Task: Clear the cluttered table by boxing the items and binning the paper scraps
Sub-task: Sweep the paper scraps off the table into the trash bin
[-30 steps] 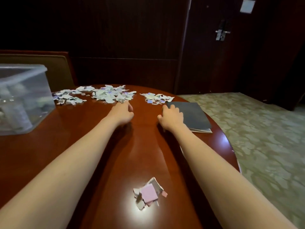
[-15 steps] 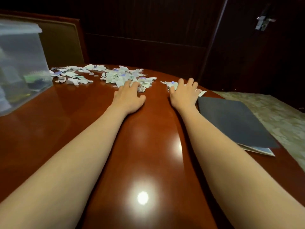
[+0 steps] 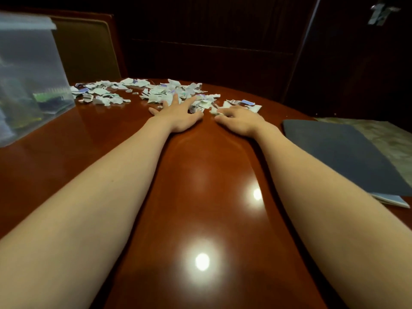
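left hand: our left hand (image 3: pixel 176 114) lay flat on the table (image 3: pixel 200 197), fingers straight and spread, the fingertips reaching into the near edge of the middle heap.
right hand: our right hand (image 3: pixel 238 118) rested knuckles up with its fingers curled toward the small heap; a pale scrap sat at the fingertips, but we could not tell whether it was pinched or only touched.
paper scraps: the paper scraps (image 3: pixel 160 94) lay at the far side of the table, just beyond both hands.
long axis: the litter ran in a band from left to right, across the line of our arms, in three loose heaps.
nearer hand: the left hand was on the big middle heap, the right on the small heap (image 3: pixel 243 104); the leftmost heap (image 3: pixel 100 97) lay well apart from both, on the left hand's side.
box: a clear plastic box (image 3: pixel 33 74) stood at the left edge, just beside that leftmost heap, with things already inside.
folder: a dark folder (image 3: pixel 345 152) lay to the right of our right arm, not boxed.
bin: none in view.
next move, as we judged it: draw the heaps toward us and together.
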Demonstrator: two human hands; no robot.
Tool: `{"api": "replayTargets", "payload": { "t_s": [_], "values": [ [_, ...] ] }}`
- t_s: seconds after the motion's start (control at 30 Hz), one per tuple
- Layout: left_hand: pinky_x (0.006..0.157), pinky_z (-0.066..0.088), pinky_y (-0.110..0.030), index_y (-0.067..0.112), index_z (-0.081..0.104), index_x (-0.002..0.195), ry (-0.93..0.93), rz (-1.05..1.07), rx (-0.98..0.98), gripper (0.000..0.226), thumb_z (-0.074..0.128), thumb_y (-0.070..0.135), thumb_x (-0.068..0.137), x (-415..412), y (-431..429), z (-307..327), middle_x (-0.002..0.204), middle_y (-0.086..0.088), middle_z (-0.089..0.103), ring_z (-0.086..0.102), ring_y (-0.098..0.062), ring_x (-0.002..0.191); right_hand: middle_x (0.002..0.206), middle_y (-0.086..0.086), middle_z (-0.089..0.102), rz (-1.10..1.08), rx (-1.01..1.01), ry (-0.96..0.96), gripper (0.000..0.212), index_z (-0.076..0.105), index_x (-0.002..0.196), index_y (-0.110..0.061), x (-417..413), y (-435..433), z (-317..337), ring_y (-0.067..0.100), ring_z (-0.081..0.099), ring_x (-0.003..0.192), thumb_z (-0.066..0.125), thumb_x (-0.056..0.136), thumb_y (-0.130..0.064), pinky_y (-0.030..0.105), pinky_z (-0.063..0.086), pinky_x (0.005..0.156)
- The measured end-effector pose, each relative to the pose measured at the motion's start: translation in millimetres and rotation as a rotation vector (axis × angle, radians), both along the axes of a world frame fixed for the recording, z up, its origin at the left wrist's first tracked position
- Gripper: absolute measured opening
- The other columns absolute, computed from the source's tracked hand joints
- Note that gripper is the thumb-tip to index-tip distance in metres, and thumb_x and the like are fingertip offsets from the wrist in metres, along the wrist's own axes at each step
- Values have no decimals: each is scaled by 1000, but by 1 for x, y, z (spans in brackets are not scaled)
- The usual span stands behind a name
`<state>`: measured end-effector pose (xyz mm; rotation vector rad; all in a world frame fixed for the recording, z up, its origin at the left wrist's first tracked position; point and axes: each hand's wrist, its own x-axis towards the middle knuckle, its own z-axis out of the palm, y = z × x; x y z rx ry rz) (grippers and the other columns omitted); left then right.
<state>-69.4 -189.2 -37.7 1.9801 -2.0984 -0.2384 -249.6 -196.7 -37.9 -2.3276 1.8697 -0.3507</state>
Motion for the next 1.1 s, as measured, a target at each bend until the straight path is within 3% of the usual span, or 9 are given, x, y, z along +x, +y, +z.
{"api": "replayTargets", "payload": {
  "t_s": [0.27,0.47,0.57,0.63,0.73,0.83,0.93,1.0,1.1],
  "values": [
    [108,9,-63,41,38,137,-24,-100,5,43,26,48,96,2,-5,-1,152,1,30,24,-30,140,101,-2,67,106,-200,-127,30,64,67,-35,27,28,4,19,56,104,48,88,-48,35,38,83],
    [100,35,-45,22,58,105,166,-194,-89,29,32,29,95,5,12,1,113,-8,51,49,-27,105,114,2,53,-106,-621,-102,34,69,104,-20,26,37,5,20,46,109,46,91,-42,29,25,82],
    [65,34,-31,14,48,63,440,-195,-140,32,39,26,91,9,20,2,68,-3,46,43,-19,65,147,10,29,-196,-389,-148,52,42,139,-28,22,32,5,27,23,138,42,92,-52,43,19,109],
    [68,34,-31,16,59,65,495,-151,-232,32,42,32,87,10,21,3,75,-3,50,45,-18,73,158,11,7,-159,-130,-140,64,21,148,-34,21,27,2,31,3,146,36,91,-61,54,2,114],
    [89,36,-36,23,68,102,421,-81,-369,40,37,41,84,9,17,3,109,-5,52,48,-22,104,154,9,27,-47,14,-89,63,31,145,-29,22,23,1,31,21,143,31,91,-63,53,13,114],
    [108,27,-46,31,48,132,239,-183,-178,53,30,50,87,7,13,1,142,-3,42,37,-23,132,141,10,43,25,-15,-92,55,46,135,-18,25,29,4,30,37,132,38,93,-53,43,32,106],
    [85,42,-37,22,60,100,159,-331,-53,31,34,39,98,3,17,0,107,-2,60,53,-23,104,140,13,41,33,-95,-2,53,44,136,-11,29,39,4,31,36,129,40,95,-45,40,32,103],
    [63,35,-28,23,47,74,210,-342,-94,27,38,33,97,-2,24,2,80,2,48,48,-19,82,138,15,42,39,-130,10,50,43,135,-7,30,47,4,31,37,126,40,97,-39,39,33,102],
    [58,27,-27,24,35,67,219,-367,-159,32,37,30,98,-7,38,2,74,5,38,38,-17,73,127,16,49,67,-142,-35,37,45,126,-6,31,64,5,31,41,117,39,99,-29,36,35,94]
  ]
}}
